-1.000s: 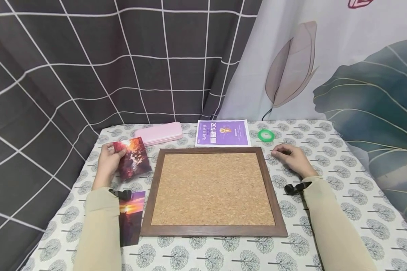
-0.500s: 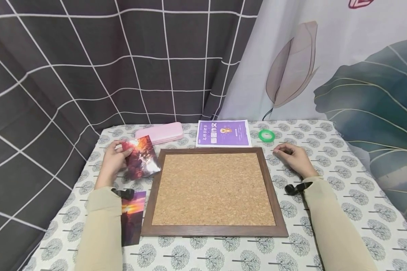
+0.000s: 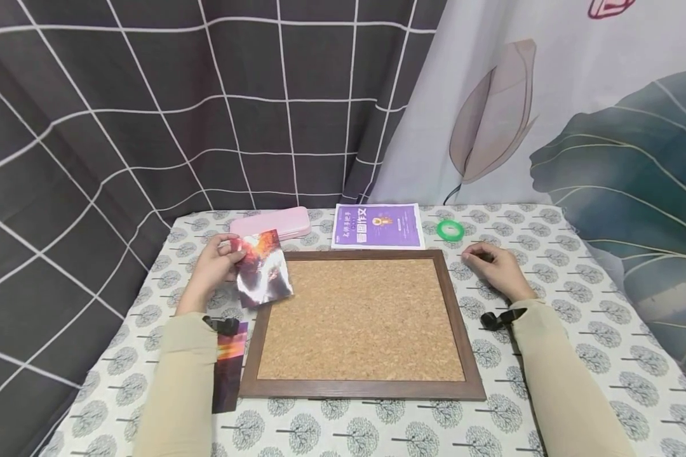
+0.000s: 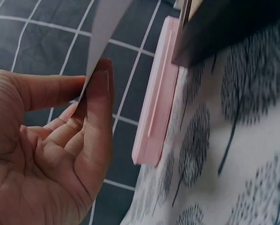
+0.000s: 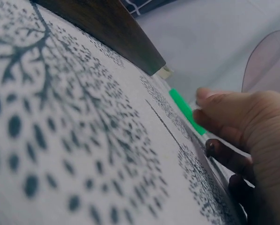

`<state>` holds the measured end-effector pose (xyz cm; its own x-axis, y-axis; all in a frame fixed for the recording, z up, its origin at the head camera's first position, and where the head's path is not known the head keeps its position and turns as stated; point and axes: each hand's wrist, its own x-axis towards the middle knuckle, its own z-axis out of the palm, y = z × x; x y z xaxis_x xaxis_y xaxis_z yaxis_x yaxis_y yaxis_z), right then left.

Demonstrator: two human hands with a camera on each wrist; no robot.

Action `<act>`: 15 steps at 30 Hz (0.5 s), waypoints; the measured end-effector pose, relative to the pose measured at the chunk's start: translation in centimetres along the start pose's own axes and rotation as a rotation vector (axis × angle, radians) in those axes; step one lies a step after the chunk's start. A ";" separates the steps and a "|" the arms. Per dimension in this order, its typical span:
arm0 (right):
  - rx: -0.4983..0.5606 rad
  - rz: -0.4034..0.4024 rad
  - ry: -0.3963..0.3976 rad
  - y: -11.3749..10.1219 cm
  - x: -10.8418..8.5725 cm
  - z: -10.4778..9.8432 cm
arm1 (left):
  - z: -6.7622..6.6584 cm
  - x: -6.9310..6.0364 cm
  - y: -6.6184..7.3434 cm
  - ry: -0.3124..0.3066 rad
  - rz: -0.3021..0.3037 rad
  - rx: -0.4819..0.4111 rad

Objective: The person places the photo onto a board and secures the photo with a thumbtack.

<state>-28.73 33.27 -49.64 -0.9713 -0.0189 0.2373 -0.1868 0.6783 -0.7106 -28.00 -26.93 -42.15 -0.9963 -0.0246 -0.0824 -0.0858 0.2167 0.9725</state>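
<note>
My left hand (image 3: pixel 210 270) pinches the left edge of a glossy red and orange photo (image 3: pixel 263 270) between thumb and fingers. The photo overlaps the upper left corner of a cork board (image 3: pixel 366 317) in a brown wooden frame. In the left wrist view the fingers and thumb of the left hand (image 4: pixel 60 140) hold the thin edge of the photo (image 4: pixel 102 33). Right of the board rests my right hand (image 3: pixel 500 270), fingers loosely bent and holding nothing. The right wrist view has this hand (image 5: pixel 252 126) beside the green tape roll (image 5: pixel 186 110).
Partly under the left sleeve lies a sunset photo (image 3: pixel 228 374), left of the board. Behind the board are a pink case (image 3: pixel 274 223), a purple and white booklet (image 3: pixel 377 226) and the green tape roll (image 3: pixel 450 230). Curtains stand behind the patterned tablecloth (image 3: pixel 571 330).
My left hand has moved right with the red photo, from the cloth to over the board's upper left corner. The right hand has stayed about where it was.
</note>
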 end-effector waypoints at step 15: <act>0.060 -0.072 -0.070 -7.4 2.3 -0.3 | 5.4 -1.1 2.0 -0.179 0.062 0.132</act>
<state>-29.58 28.40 -43.63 -0.9625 -0.1185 0.2440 -0.2630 0.6286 -0.7320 -27.16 -21.20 -41.27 -0.9838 0.1639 -0.0722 -0.0127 0.3385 0.9409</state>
